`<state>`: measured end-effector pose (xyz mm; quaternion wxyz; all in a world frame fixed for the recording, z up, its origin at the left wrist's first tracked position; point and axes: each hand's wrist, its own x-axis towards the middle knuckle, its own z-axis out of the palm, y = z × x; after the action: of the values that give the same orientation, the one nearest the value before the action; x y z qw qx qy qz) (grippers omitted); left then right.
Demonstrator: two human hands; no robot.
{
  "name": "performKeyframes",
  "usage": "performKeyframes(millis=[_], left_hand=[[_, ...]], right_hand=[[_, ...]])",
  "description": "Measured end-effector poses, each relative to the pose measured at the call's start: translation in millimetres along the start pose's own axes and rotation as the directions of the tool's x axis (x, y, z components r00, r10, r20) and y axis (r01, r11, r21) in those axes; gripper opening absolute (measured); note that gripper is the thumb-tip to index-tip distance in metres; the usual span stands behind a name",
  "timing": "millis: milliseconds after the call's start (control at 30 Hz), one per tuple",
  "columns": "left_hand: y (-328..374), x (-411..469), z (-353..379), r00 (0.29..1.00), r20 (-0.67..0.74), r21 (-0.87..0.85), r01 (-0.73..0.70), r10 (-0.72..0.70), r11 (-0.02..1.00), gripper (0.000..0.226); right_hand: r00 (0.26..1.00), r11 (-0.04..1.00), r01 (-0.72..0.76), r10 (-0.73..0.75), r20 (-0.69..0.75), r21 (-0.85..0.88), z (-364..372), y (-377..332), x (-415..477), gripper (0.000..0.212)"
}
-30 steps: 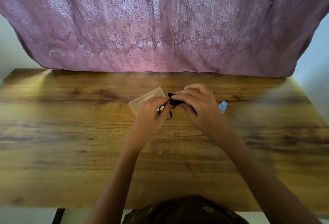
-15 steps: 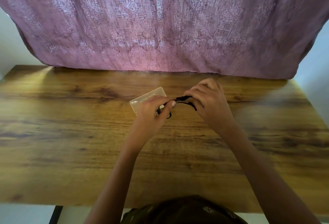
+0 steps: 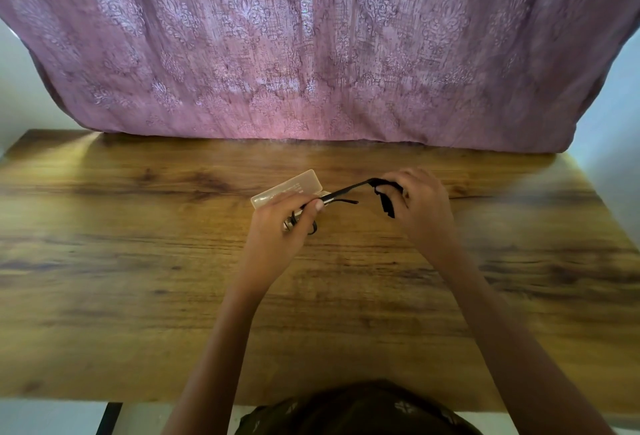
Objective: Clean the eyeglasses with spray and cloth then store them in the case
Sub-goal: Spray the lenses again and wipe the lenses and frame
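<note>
My left hand (image 3: 284, 223) grips the black-framed eyeglasses (image 3: 337, 194) by the front, just above the wooden table (image 3: 138, 261). One temple arm stretches right toward my right hand (image 3: 420, 206), which pinches a black cloth (image 3: 386, 201) around the temple's far end. The other temple tip pokes out below it. A translucent beige case (image 3: 287, 187) lies closed on the table just behind my left hand. The spray bottle is hidden behind my right hand.
A pink patterned curtain (image 3: 311, 54) hangs along the table's far edge. Pale walls show at both sides. My dark patterned clothing (image 3: 360, 410) sits at the near table edge.
My right hand slid right along the temple arm with the cloth, so the hands are farther apart. The blue-capped spray bottle seen a second ago is now covered by my right hand.
</note>
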<state>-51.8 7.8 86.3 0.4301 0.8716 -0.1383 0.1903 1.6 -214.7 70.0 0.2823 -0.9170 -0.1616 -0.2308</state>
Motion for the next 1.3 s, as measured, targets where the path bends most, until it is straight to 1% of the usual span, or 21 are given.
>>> performKeyframes(millis=[100,233,300,333,367,400,433,500,533,600,700,800,833,900,933,1000,1067,1167,1233,1300], left_hand=[[1,0,-1,1.000,-0.009,0.031,0.029,-0.029,0.999,0.017],[-1,-1,-4,0.992,-0.057,0.012,0.112,-0.111,0.994,0.015],[-1,0,-7,0.985,-0.083,-0.024,0.153,-0.154,0.988,0.018],[-1,1,-8,0.979,-0.103,-0.042,0.173,-0.177,0.984,0.018],[0,3,-9,0.971,-0.123,-0.059,0.199,-0.205,0.978,0.018],[1,5,-8,0.961,-0.138,-0.079,0.229,-0.238,0.970,0.018],[2,6,-7,0.951,-0.149,-0.097,0.258,-0.271,0.961,0.018],[4,8,-3,0.929,-0.160,-0.136,0.315,-0.335,0.939,0.020],[5,10,-1,0.917,-0.159,-0.167,0.340,-0.365,0.926,0.021],[8,13,3,0.901,-0.144,-0.233,0.371,-0.410,0.899,0.021],[14,19,10,0.887,-0.120,-0.294,0.398,-0.447,0.869,0.023],[17,23,13,0.887,-0.097,-0.330,0.400,-0.452,0.855,0.024],[16,24,13,0.891,-0.071,-0.346,0.399,-0.447,0.849,0.026],[15,26,11,0.900,-0.008,-0.360,0.405,-0.436,0.840,0.038],[14,26,8,0.906,0.018,-0.348,0.401,-0.422,0.847,0.045],[10,24,1,0.926,0.082,-0.313,0.375,-0.369,0.872,0.051],[2,19,-5,0.924,0.193,-0.316,0.377,-0.330,0.871,0.040],[-8,8,-13,0.889,0.376,-0.300,0.382,-0.260,0.874,0.029],[-12,2,-15,0.874,0.444,-0.338,0.366,-0.196,0.867,0.025],[-12,0,-14,0.870,0.472,-0.376,0.346,-0.143,0.860,0.023]], right_hand=[[0.998,0.996,-0.064,0.062,0.028,0.066,3,0,-3,0.011],[0.970,0.976,-0.217,0.214,0.113,0.008,8,5,-7,0.013],[0.947,0.959,-0.281,0.272,0.173,0.026,8,6,-9,0.014],[0.931,0.944,-0.322,0.301,0.209,0.075,7,4,-10,0.016],[0.909,0.912,-0.376,0.329,0.257,0.162,5,1,-10,0.017],[0.884,0.859,-0.433,0.344,0.318,0.274,3,-4,-10,0.019],[0.860,0.785,-0.482,0.339,0.380,0.390,1,-11,-10,0.020],[0.840,0.640,-0.528,0.297,0.454,0.558,0,-27,-10,0.024],[0.845,0.605,-0.522,0.269,0.463,0.601,1,-34,-10,0.025],[0.868,0.605,-0.475,0.203,0.452,0.639,4,-47,-8,0.025],[0.906,0.691,-0.380,0.145,0.398,0.614,9,-61,-7,0.020],[0.936,0.734,-0.310,0.125,0.330,0.604,10,-65,-8,0.028],[0.942,0.731,-0.300,0.126,0.311,0.612,9,-64,-8,0.026],[0.938,0.703,-0.330,0.169,0.304,0.630,6,-60,-8,0.011],[0.924,0.664,-0.373,0.204,0.323,0.648,5,-57,-7,0.011],[0.886,0.532,-0.463,0.270,0.376,0.709,-1,-51,-5,0.015],[0.849,0.404,-0.522,0.328,0.413,0.752,-6,-45,-2,0.012],[0.793,0.192,-0.571,0.381,0.475,0.798,-14,-39,4,0.006],[0.771,0.085,-0.573,0.392,0.502,0.815,-16,-36,7,0.008],[0.753,0.012,-0.571,0.407,0.517,0.821,-17,-36,11,0.011]])
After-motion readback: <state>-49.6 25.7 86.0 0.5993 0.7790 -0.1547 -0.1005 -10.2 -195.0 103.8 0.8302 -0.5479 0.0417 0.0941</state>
